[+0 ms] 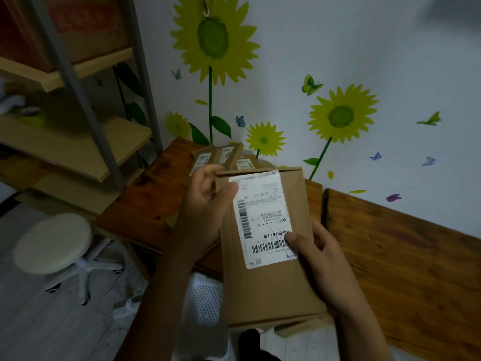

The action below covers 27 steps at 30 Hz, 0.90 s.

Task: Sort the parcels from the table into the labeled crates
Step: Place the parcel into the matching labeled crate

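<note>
Parcel (268, 246) held upright between left hand (205, 204) and right hand (320, 254), both gripping its edges.

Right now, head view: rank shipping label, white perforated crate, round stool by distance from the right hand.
1. Shipping label: under the right hand's thumb, on the held parcel.
2. White perforated crate: below, left of the parcel.
3. Round stool: far left, on the floor.

Home room used for parcel sorting; sunflower wall stickers (213, 37); wooden shelving (78, 142); stool (52, 243).
</note>
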### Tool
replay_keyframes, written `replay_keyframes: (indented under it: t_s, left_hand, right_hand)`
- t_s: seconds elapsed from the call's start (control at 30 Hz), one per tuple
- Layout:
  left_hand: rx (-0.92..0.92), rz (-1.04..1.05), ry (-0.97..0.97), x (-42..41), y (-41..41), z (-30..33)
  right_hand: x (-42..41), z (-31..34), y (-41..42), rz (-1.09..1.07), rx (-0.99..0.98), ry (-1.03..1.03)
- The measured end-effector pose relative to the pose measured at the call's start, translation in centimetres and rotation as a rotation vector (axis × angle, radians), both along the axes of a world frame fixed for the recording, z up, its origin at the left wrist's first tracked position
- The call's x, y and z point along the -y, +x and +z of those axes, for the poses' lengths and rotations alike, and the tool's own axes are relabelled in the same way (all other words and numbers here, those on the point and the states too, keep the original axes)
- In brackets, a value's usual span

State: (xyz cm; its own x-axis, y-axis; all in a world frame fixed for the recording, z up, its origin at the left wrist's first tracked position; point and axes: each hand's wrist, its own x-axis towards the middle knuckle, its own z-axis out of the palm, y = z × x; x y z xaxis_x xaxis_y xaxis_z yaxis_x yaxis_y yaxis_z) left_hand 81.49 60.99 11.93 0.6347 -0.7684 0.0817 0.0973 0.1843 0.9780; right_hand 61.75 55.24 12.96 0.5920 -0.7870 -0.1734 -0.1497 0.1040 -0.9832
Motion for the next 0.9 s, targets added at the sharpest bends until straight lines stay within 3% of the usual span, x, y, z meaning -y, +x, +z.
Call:
replay_keyframes:
  t_s: [0.07, 0.17, 0.23, 0.3, 0.4, 0.43, 0.5, 0.57, 0.67, 0.73, 0.9]
  left_hand:
    - [0.299, -0.041, 0.134, -0.6, 1.4, -0.3]
    - [0.736, -0.339, 0.293, -0.3, 2.1, 0.9]
    - [0.888, -0.551, 0.398, 0.7, 1.9, 1.3]
    - [0.949, -0.623, 0.511, 1.4, 2.0, 1.4]
    - [0.831, -0.529, 0.475, 1.3, 2.8, 0.3]
    - [0.750, -0.471, 0.410, 0.9, 3.0, -0.2]
    - [0.523, -0.328, 0.313, 0.0, 2.9, -1.5]
    - [0.309, -0.200, 0.261, -0.8, 2.1, -2.7]
    - [0.115, -0.127, 0.219, -1.3, 0.1, -3.8]
    - [0.046, -0.150, 0.211, -1.6, -1.2, -3.8]
    - [0.016, -0.193, 0.188, -1.5, -2.3, -3.3]
  right_hand:
    - [1.9, 1.3, -0.6, 0.206, -0.206, -0.102]
    - [4.9, 3.3, 0.2, 0.521, -0.503, -0.322]
    - [6.3, 4.0, 1.6, 0.651, -0.648, -0.467]
    - [7.1, 4.3, 2.8, 0.683, -0.754, -0.562]
    - [7.6, 4.4, 2.6, 0.453, -0.863, -0.759]
    - [7.5, 4.1, 2.1, 0.267, -0.794, -0.865]
    - [6.3, 2.3, 1.0, -0.185, -0.459, -0.926]
    - [4.8, -0.6, 0.6, -0.454, -0.242, -0.652]
    - [2.5, -3.8, 1.2, -0.353, -0.121, -0.107]
    - [1.4, -4.2, 1.7, -0.253, 0.035, 0.090]
    - [0.3, -3.7, 1.8, -0.274, 0.195, 0.102]
